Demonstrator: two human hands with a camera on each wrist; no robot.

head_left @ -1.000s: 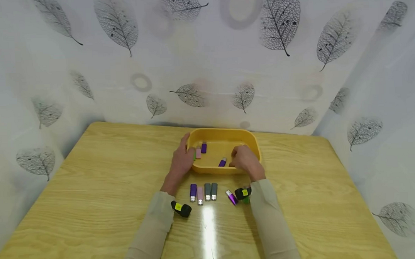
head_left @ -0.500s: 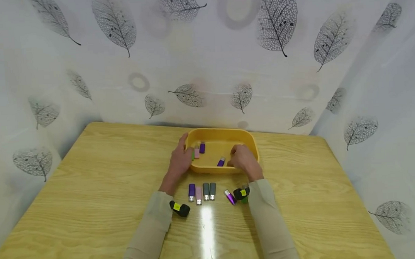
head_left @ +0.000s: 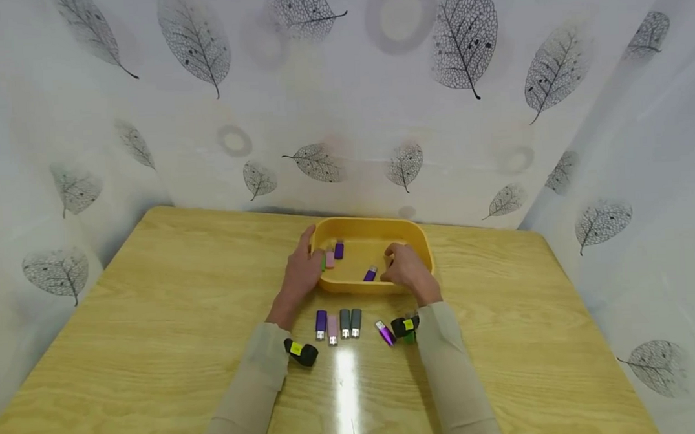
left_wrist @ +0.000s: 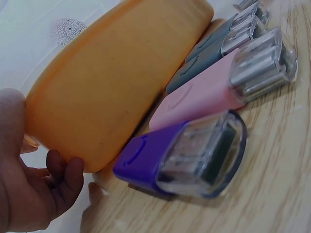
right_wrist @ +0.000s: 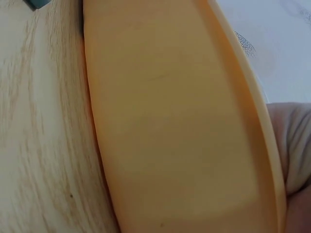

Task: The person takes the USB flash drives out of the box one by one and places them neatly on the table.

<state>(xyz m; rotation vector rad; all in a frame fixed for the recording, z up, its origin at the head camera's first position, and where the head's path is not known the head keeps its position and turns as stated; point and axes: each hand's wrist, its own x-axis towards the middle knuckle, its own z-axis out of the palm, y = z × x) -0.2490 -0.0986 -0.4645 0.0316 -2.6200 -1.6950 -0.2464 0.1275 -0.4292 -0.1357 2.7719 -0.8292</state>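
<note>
My left hand [head_left: 303,267] grips the left end of a yellow plastic container [head_left: 371,220], its thumb by the rim and other fingers curled against the outer wall. My right hand [head_left: 409,266] reaches over the front rim, fingers bent down inside the right part; I cannot tell whether it holds anything. Just left of those fingers lies a purple USB flash drive [head_left: 370,274]. Near the left hand, also inside, are another purple flash drive [head_left: 339,250], a pink one [head_left: 329,259] and a green one [head_left: 323,264]. In the right wrist view, the container wall [right_wrist: 165,107] hides the fingers.
Before the container, a purple flash drive [head_left: 321,323], a pink flash drive [head_left: 332,329] and two grey flash drives [head_left: 345,322] stand in a row. A shiny purple flash drive [head_left: 385,333] lies slanted farther right. A green flash drive [head_left: 410,337] is partly hidden under the right wrist camera [head_left: 405,326].
The right hand's fingers have shifted slightly within the container, with a wider gap showing between them. The left hand, the container and the flash drives stay in place.
</note>
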